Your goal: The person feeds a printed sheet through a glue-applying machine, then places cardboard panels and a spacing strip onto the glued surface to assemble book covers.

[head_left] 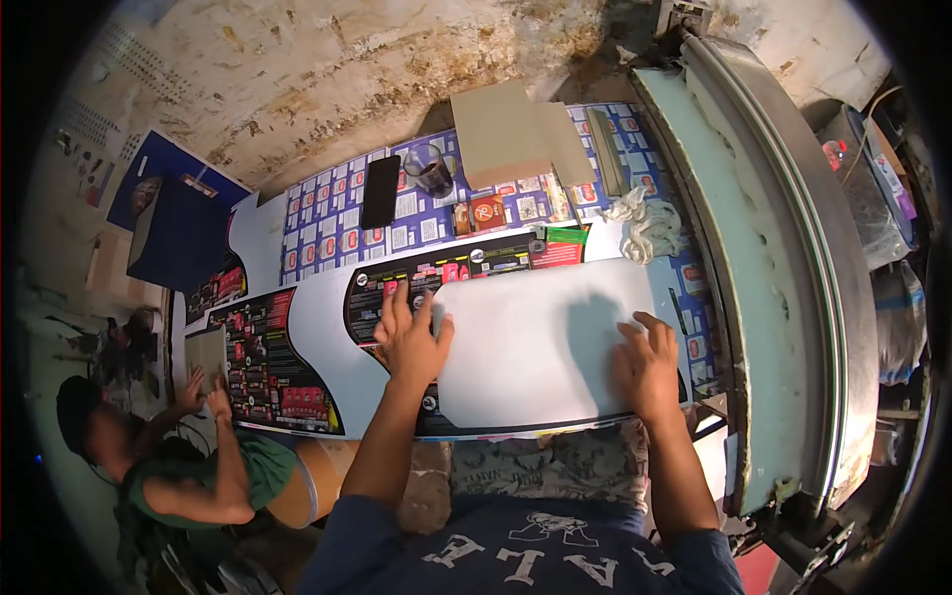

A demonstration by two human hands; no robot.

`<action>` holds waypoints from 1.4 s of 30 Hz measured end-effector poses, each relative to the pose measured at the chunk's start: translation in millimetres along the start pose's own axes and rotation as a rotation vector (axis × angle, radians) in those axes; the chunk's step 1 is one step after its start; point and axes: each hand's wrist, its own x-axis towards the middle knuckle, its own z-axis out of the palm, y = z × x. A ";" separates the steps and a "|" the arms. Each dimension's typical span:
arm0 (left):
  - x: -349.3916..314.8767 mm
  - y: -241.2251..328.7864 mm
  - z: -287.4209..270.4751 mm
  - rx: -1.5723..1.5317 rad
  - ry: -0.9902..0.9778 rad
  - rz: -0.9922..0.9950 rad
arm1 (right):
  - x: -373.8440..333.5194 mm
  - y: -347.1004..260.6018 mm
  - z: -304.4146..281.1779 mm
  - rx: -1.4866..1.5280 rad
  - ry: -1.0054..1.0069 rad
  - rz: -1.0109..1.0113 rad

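Fingers (399, 309) of the left hand (415, 349) spread loosely at the white sheet's (516, 347) left edge; those of the right hand (650, 369) half curl at its right edge, slightly blurred. I cannot tell whether either grips. The white sheet lies over a black printed sheet (363, 297). Squaring it up seems the step in hand; the next move probably calls for light, even handling. Beyond it, a blue sheet (322, 228) repeats red-and-white labels; most small print is illegible.

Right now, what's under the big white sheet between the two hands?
A black-printed sheet pokes out past the left and top edges of the white sheet. Whatever lies beneath the middle is covered, so I can't tell.
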 end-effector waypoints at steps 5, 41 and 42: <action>50.7 29.5 -0.9 -0.127 0.136 0.022 | -2.1 -6.4 -16.2 0.056 0.098 -0.001; 264.3 73.8 -10.8 -0.060 0.130 0.373 | -32.3 -44.5 -60.1 0.342 -0.075 -0.014; 267.4 74.6 -11.9 -0.085 0.146 0.372 | -32.8 -43.8 -60.6 0.353 -0.072 -0.008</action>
